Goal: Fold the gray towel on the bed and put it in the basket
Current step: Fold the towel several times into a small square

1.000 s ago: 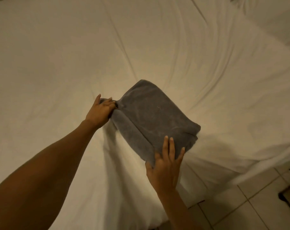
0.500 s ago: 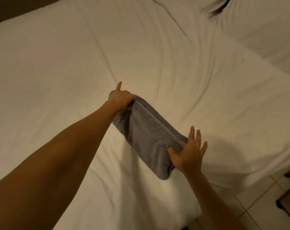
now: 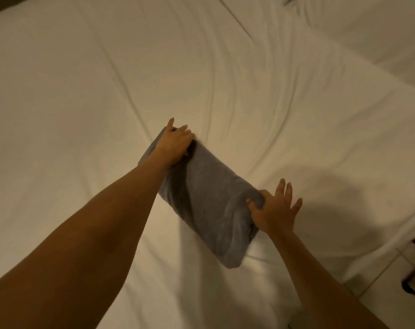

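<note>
Wrinkled white bed sheet [image 3: 249, 79] carrying the folded gray terry towel [image 3: 208, 198], each end pinched in my left grip [image 3: 174, 144] and right grip [image 3: 272, 210]; lift level to preserve folds.

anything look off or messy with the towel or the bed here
Nothing stands out. The gray towel is a compact folded bundle, gripped by the left hand at its far end and the right hand at its near end. The bed sheet is only wrinkled.
</note>
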`<control>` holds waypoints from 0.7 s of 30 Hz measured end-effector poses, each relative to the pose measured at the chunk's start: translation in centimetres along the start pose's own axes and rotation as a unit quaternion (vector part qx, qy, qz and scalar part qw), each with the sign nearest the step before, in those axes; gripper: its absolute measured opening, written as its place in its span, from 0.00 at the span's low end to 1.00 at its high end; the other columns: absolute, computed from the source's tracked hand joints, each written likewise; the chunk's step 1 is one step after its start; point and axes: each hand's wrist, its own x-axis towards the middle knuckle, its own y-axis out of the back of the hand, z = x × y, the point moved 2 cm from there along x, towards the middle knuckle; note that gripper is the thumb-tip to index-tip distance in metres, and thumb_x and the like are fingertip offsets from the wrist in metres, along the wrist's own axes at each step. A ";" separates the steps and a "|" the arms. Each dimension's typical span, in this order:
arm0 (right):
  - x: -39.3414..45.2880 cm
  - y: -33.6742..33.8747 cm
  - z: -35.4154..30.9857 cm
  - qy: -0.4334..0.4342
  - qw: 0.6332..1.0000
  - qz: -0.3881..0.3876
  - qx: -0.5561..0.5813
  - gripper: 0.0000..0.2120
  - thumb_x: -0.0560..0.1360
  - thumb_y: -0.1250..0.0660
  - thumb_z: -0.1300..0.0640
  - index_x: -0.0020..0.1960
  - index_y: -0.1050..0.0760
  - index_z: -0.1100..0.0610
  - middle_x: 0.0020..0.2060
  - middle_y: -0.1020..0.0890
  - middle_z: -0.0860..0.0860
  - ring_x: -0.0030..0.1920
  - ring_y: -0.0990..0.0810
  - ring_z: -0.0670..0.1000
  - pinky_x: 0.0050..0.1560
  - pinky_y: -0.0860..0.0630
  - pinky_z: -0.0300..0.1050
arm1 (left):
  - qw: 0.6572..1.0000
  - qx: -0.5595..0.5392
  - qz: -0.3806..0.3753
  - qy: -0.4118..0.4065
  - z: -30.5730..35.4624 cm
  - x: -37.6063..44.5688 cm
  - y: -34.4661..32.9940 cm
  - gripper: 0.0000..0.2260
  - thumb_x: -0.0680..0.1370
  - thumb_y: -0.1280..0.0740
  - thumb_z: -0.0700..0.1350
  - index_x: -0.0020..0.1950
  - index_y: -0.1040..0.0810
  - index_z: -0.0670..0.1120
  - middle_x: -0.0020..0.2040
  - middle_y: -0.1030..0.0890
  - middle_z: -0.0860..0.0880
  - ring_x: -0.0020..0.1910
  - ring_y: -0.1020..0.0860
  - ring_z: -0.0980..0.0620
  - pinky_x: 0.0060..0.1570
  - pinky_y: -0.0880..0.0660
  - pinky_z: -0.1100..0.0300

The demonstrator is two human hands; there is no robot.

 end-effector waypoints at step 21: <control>-2.8 -6.4 -3.7 0.110 0.992 0.036 -0.045 0.30 0.79 0.54 0.38 0.77 0.54 0.47 0.77 0.52 0.57 0.77 0.53 0.58 0.75 0.52 0.59 | 0.977 -0.200 0.071 0.028 1.1 -3.9 -8.4 0.30 0.76 0.59 0.65 0.78 0.54 0.56 0.79 0.52 0.52 0.78 0.55 0.52 0.74 0.62 0.44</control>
